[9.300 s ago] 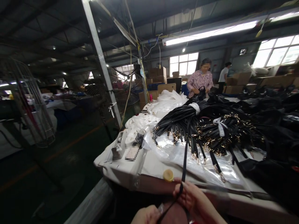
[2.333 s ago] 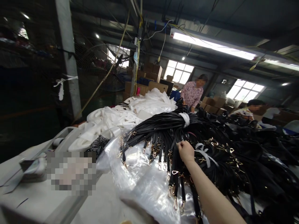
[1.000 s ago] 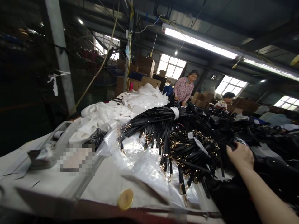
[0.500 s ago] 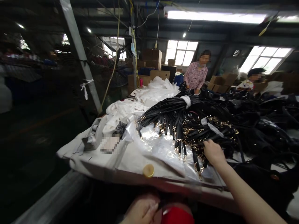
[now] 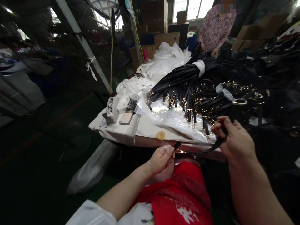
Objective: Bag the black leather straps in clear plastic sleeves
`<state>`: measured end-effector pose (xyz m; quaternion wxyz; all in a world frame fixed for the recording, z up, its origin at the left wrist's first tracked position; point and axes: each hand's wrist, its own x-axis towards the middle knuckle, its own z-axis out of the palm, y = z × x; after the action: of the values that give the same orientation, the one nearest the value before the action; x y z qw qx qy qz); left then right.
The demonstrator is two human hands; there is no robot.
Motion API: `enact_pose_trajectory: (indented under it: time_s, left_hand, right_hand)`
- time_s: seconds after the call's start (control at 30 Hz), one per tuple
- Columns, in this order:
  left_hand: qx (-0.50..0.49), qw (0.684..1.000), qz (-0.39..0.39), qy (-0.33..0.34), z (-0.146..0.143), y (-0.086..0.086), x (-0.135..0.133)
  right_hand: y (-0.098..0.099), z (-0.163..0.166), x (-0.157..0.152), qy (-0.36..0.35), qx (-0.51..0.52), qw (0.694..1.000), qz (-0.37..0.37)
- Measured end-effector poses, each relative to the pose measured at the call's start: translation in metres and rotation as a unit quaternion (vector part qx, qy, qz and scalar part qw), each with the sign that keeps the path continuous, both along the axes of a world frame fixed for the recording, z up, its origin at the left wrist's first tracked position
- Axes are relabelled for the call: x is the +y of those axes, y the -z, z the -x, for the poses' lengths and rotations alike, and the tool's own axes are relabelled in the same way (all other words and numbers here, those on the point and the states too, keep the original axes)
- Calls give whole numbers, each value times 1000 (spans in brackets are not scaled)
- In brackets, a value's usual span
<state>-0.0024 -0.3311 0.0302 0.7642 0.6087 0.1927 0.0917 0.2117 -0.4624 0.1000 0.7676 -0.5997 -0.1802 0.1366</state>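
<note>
In front of my lap, my left hand is closed around the end of a black strap, with a short black tab poking out past the fingertips. A gold clip sits beside those fingers. From the clip the black strap sags and curves up to my right hand, which grips it with bent fingers near the table edge. A larger gold clasp shows just above the right hand; whether it belongs to this strap I cannot tell. Beyond lies a bundle of black straps with gold clips at their ends.
Clear plastic sheeting lies under the straps on the pale table. A round yellow-rimmed lid or roll rests at its front edge. White fabric is heaped behind. A metal pole leans at left; a person stands across the table.
My right hand has come back from the pile toward me with a strap. My left hand has risen from my lap and now grips its end. The view has tilted down.
</note>
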Motion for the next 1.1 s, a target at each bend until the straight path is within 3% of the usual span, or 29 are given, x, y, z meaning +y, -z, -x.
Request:
enact_pose_trajectory:
  time_s: [0.07,0.2,0.27,0.33,0.4,0.47,0.53,0.63,0.73,0.87,1.1]
  left_hand:
    - [-22,999,-36,-1,-1,0,-2]
    - [-57,993,-95,43,-6,1,-6]
    - [-56,986,-101,122,-10,8,-12]
    - [-37,966,-77,243,-10,19,-20]
    - [9,936,-6,351,-6,31,-27]
    - [67,914,59,396,3,39,-29]
    - [111,913,77,385,11,43,-25]
    - [129,920,34,370,19,43,-11]
    - [147,907,24,393,21,44,4]
    - [183,897,51,398,23,47,13]
    - [157,935,37,317,17,41,11]
  right_hand:
    - [14,8,-3,-53,96,992,-59]
    - [42,38,-6,-66,185,977,-80]
    - [57,61,-6,-111,229,964,-83]
    - [74,86,-8,-170,279,942,-80]
    - [91,107,-14,-204,317,925,-58]
    - [108,120,-24,-203,334,920,-31]
    - [125,127,-35,-176,340,924,-13]
    - [144,129,-50,-121,345,931,-13]
    - [155,125,-61,-75,345,935,-19]
    - [157,111,-77,-26,338,940,-32]
    - [154,85,-89,-4,334,942,-43]
